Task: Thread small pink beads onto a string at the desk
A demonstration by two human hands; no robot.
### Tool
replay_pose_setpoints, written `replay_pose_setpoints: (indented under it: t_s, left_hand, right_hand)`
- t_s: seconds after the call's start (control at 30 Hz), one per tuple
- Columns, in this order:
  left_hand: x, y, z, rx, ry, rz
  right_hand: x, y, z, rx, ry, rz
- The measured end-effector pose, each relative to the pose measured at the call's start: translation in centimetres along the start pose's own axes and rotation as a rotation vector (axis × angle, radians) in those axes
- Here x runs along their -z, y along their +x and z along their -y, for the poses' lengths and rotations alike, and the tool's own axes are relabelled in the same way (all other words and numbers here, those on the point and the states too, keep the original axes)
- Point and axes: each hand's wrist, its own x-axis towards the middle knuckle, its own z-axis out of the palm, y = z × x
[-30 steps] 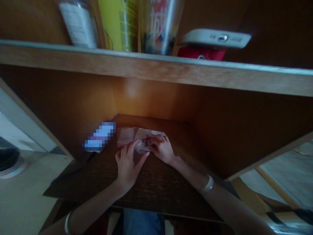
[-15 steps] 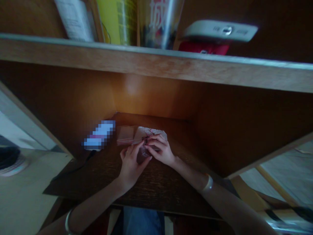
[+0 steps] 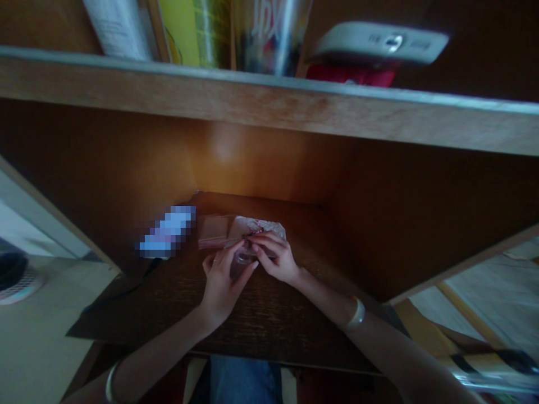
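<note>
My left hand (image 3: 221, 286) is closed on a small clear plastic bag (image 3: 245, 258), its thumb and fingertips curved around the near side. From the right, my right hand (image 3: 275, 259) meets it, fingers bent and pinching by a string of small dark-pink beads (image 3: 254, 232); the exact contact is partly hidden by the fingers. Behind the hands lies a crinkled, shiny white plastic packet (image 3: 244, 224). Touching its left side is a stack of clear flat bags (image 3: 214, 231) with pinkish edges.
A pixelated phone (image 3: 168, 231) with a dark cable (image 3: 147, 269) leans at the left on the brown desk (image 3: 269, 331). Overhead, a shelf edge (image 3: 269, 104) crosses the view, bearing a yellow container (image 3: 181, 33), a clear jar (image 3: 272, 45) and a white device (image 3: 383, 45).
The view has tilted slightly. My fingertips have shifted a little around the clear bag, and the right fingers now sit closer over the beads.
</note>
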Motion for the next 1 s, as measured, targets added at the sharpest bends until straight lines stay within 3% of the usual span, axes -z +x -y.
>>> replay_pose_setpoints:
  t_s: [0.2, 0.33, 0.53, 0.87, 1.0]
  left_hand:
    - [0.0, 0.1, -0.1, 0.045, -0.037, -0.039]
    - [0.0, 0.0, -0.1, 0.048, -0.04, -0.027]
    - [0.0, 0.0, -0.1, 0.03, -0.04, -0.027]
    - [0.2, 0.0, -0.3, 0.013, -0.046, -0.018]
    - [0.1, 0.0, -0.2, 0.007, -0.022, -0.006]
  right_hand:
    - [-0.3, 0.4, -1.2, -0.249, -0.462, 0.205]
    - [-0.5, 0.5, -1.2, -0.287, -0.611, 0.293]
    - [-0.9, 0.1, -0.7, -0.263, -0.604, 0.371]
    - [-0.7, 0.1, -0.9, -0.216, -0.578, 0.374]
    - [-0.4, 0.3, -0.9, -0.211, -0.54, 0.274]
